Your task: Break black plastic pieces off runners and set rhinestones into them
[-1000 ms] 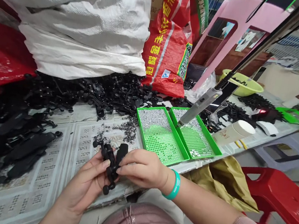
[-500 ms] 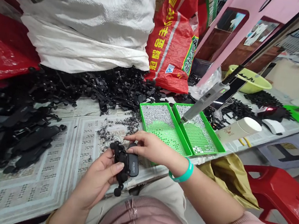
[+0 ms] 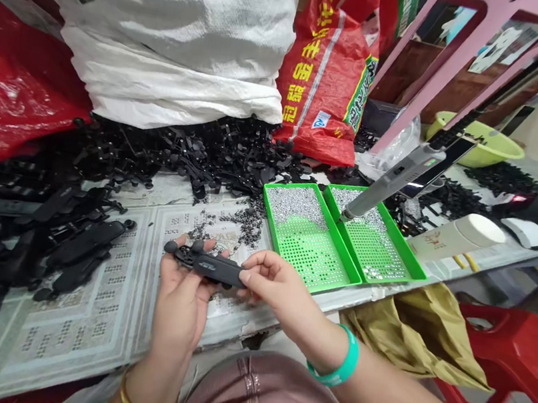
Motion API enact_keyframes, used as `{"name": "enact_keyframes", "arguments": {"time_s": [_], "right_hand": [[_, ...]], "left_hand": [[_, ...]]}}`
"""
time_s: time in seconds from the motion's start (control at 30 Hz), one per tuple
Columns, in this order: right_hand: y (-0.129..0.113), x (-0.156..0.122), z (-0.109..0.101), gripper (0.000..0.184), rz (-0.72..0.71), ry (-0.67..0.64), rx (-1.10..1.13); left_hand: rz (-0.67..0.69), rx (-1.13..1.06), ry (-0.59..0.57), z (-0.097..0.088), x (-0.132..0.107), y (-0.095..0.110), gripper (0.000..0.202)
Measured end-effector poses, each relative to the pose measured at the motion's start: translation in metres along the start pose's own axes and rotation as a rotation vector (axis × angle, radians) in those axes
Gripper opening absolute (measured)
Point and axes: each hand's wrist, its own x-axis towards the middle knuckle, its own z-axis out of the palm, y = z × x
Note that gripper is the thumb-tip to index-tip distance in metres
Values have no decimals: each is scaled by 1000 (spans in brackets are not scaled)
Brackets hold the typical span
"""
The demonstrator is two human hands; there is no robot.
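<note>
A black plastic assembly (image 3: 218,268), long and flat with round knobs at its left end, is held between both hands over the table's front edge. My left hand (image 3: 181,299) supports it from below, thumb against its near side. At its right end my right hand (image 3: 271,283) pinches it between thumb and fingers. Just beyond lie tiny dark parts (image 3: 250,222) scattered on the patterned tabletop cover (image 3: 105,285). To the right are two green trays (image 3: 352,283) with small silvery screws, and a grey electric screwdriver (image 3: 388,182) hangs tip down above them.
Heaped black parts (image 3: 195,153) run along the back, with more black assemblies (image 3: 85,248) at left. Behind stand a white woven sack (image 3: 183,34) and a red printed bag (image 3: 323,75). A pale cup (image 3: 460,237) lies beyond the trays; a red stool (image 3: 525,347) stands at right.
The black assembly has turned from upright to nearly level, its long flat face now toward me. My right hand has moved onto its right end. The head view has shifted slightly left.
</note>
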Motion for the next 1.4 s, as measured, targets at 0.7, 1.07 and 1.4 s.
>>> {"name": "enact_keyframes", "arguments": {"time_s": [0.7,1.07,1.4], "right_hand": [[23,19,24,21,-179,147,24],[31,19,24,20,-252,210,-85],[35,24,22,38,-124,102,177]], "left_hand": [[217,-44,-25,0,-11,-14,32],[264,-106,-50,8,-12,-17,18],[199,1,5,1,-20,-17,23]]}}
